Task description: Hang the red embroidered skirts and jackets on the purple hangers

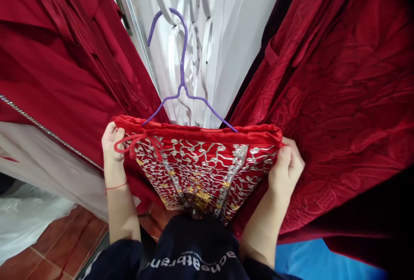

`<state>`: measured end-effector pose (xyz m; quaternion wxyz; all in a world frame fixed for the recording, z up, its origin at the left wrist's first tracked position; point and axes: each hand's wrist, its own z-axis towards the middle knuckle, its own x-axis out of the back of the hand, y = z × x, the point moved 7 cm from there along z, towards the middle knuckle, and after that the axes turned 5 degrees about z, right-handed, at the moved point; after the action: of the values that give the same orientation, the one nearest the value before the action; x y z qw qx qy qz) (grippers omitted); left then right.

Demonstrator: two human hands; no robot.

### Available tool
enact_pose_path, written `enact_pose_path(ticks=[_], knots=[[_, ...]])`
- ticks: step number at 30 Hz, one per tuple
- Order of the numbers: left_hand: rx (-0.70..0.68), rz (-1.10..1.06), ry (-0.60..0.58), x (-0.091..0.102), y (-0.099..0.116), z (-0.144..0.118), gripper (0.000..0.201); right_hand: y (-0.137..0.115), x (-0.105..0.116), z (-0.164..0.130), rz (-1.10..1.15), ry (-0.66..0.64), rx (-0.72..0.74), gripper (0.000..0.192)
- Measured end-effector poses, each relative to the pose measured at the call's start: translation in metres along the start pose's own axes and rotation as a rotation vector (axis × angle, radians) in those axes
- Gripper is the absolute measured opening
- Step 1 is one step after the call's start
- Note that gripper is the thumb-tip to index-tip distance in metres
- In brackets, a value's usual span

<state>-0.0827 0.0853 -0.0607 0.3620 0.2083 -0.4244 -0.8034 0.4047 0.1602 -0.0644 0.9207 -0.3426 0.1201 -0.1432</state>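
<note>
Big red embossed drape [339,99] fills the right side, hanging close against the person's right arm. Plain red garments [58,56] hang on the left, one edged with a silver beaded trim [48,132]. Between them, a white carved door panel [207,34] straight ahead. Below left, white fabric [29,215] over a brown tiled floor [71,241]; a blue patch [310,258] bottom right.

Centre: red skirt with silver and gold embroidery [200,172], waistband stretched flat, long axis running left to right across the view, body of the skirt dropping down toward the person's dark shirt. A purple wire hanger [183,77] rises from behind the waistband, its two shoulders disappearing at the band's top edge, hook up near the door panel.

Left hand [111,148] clenched on the left end of the waistband, right by the red drawstring bow [139,141]; red thread bracelet on that wrist. Right hand [287,163] closed on the right end, fingers curled over the band's corner. Both hands equally near, one at each end; hanger sits midway between them, just above. The hanging red cloth crowds both sides, tighter on the right.
</note>
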Motion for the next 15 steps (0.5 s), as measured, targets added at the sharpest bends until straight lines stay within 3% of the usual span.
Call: enact_pose_path(ticks=[3, 6, 10, 15], knots=[[-0.021, -0.014, 0.206, 0.007, -0.022, -0.020, 0.054, 0.034, 0.010, -0.022, 0.137, 0.028, -0.237, 0.052], [-0.046, 0.072, 0.327, 0.009, -0.029, -0.034, 0.041, 0.053, 0.009, -0.037, 0.237, -0.039, -0.388, 0.048], [-0.051, 0.172, 0.382, 0.013, -0.024, -0.039, 0.027, 0.055, 0.008, -0.039, 0.272, -0.109, -0.413, 0.039], [-0.072, 0.266, 0.411, 0.016, -0.014, -0.041, 0.030, 0.056, 0.011, -0.032, 0.286, -0.110, -0.417, 0.031]])
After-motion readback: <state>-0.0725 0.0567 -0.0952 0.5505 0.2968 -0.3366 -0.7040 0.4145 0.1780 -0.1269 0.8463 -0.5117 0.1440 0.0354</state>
